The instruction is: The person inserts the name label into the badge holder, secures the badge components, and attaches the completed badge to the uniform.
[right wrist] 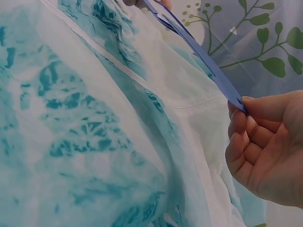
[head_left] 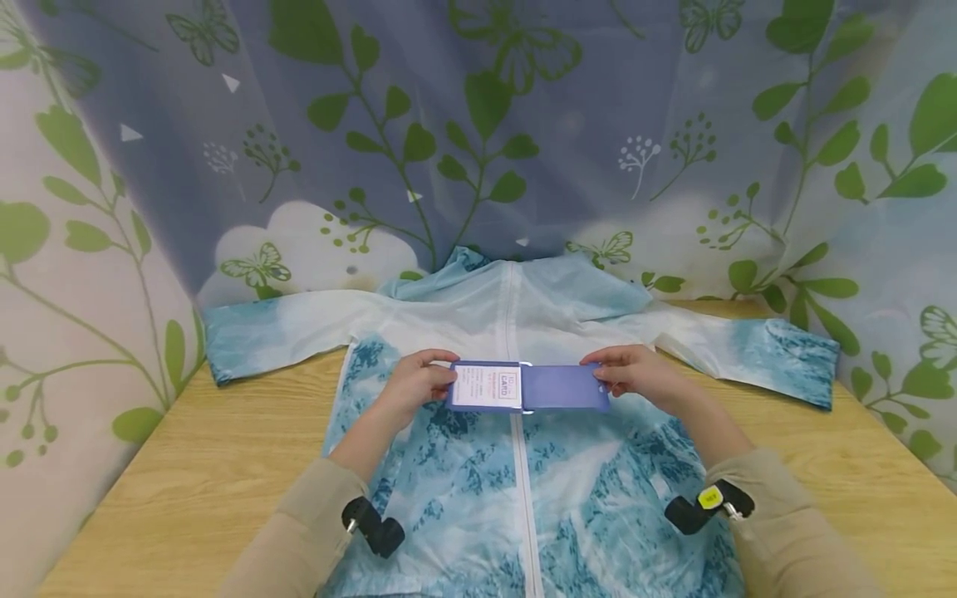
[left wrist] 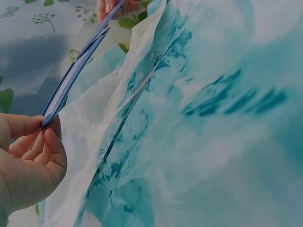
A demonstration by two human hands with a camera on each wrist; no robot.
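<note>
Between both hands, over the chest of a jacket, stretches a blue ID card holder, drawn out lengthwise. Its left half shows a white printed card reading "ID CARD"; the right half is plain blue. My left hand pinches the left end between thumb and fingers, as the left wrist view also shows at the holder's edge. On the other end, my right hand pinches the corner near a small hole. In the right wrist view the right thumb and fingers meet on that tip.
Beneath the hands a blue and white zip jacket lies spread out, sleeves stretched to both sides. It rests on a wooden table. A curtain printed with leaves and butterflies surrounds the table's back and sides.
</note>
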